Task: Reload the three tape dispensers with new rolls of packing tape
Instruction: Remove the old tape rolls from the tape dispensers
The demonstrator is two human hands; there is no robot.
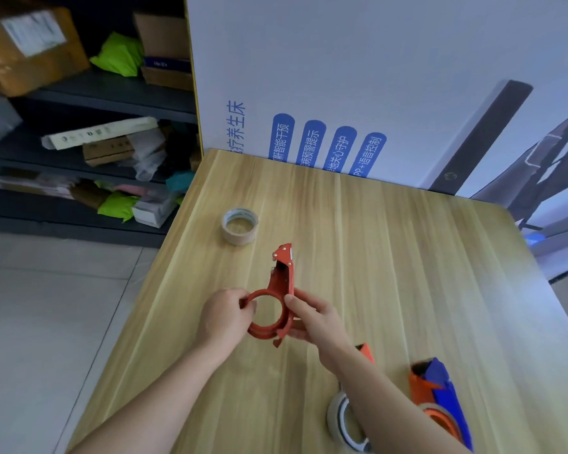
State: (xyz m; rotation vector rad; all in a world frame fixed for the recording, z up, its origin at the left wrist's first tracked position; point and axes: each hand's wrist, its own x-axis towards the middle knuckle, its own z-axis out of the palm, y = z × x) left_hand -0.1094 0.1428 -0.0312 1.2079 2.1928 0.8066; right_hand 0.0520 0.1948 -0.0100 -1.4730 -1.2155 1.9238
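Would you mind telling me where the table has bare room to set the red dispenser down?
The table is bare right of the red dispenser, toward the printed board. The near right corner is crowded by the blue-and-orange dispenser.

orange dispenser (365, 352): mostly hidden behind the right forearm
white roll (340, 421): partly covered by that arm
shelf parcels (30, 37): blurred, labels unreadable

Matt red plastic dispenser (277, 301) with metal rivets over smooth wood-grain table (391, 257).
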